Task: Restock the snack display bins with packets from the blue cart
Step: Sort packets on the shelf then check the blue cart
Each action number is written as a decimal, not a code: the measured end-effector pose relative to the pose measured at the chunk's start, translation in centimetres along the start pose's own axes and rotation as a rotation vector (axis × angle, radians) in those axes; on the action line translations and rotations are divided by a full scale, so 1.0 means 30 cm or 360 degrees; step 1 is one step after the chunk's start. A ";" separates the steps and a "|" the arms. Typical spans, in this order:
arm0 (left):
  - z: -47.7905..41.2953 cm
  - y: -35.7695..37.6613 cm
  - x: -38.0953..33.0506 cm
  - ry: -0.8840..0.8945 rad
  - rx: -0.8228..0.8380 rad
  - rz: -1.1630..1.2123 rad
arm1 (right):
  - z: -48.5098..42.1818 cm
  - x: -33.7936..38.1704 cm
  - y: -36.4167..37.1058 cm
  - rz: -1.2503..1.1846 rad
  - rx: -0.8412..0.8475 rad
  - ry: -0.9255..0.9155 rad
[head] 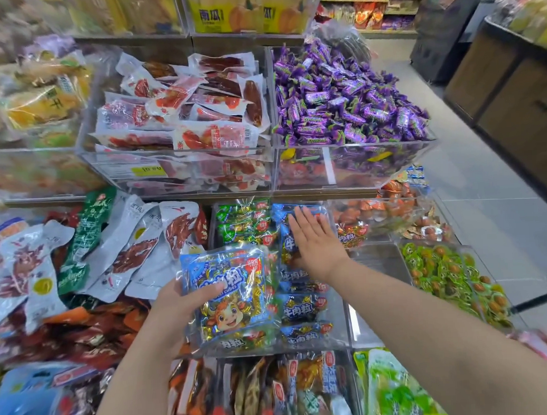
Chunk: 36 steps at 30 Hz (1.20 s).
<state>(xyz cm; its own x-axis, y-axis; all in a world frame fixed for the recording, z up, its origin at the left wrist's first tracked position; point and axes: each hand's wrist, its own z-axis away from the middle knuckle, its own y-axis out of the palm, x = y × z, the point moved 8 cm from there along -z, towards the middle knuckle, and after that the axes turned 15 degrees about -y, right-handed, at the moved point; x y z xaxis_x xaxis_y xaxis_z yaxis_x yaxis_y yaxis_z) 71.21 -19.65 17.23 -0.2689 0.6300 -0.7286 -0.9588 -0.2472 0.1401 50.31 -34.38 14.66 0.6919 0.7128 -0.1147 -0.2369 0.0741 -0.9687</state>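
Gripping a blue packet (230, 298), the left hand (179, 301) waits while the flat right hand (314, 240) presses stacked packets (303, 306) down, making room.

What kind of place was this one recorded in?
Probably a snack shop or supermarket aisle: tiered clear bins heaped with purple sweets, a yellow label, and stocked shelves behind.

The left hand (176, 301) grips a blue packet (230, 298); the right hand (317, 244) presses flat on binned blue packets (303, 309).

A snack shop — clear bins (182, 155) heaped with packets.
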 end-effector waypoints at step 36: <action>0.040 0.082 -0.044 0.0120 -0.0147 -0.0205 | 0.215 0.123 -0.237 -0.2111 -0.0676 -0.0057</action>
<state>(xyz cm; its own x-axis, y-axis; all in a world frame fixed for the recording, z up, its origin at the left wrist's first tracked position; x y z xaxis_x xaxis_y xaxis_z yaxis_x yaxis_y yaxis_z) 69.09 -20.19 19.34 -0.1331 0.6047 -0.7853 -0.9714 -0.2368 -0.0177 50.14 -27.78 22.54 0.2153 0.2961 0.9306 0.8018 0.4904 -0.3416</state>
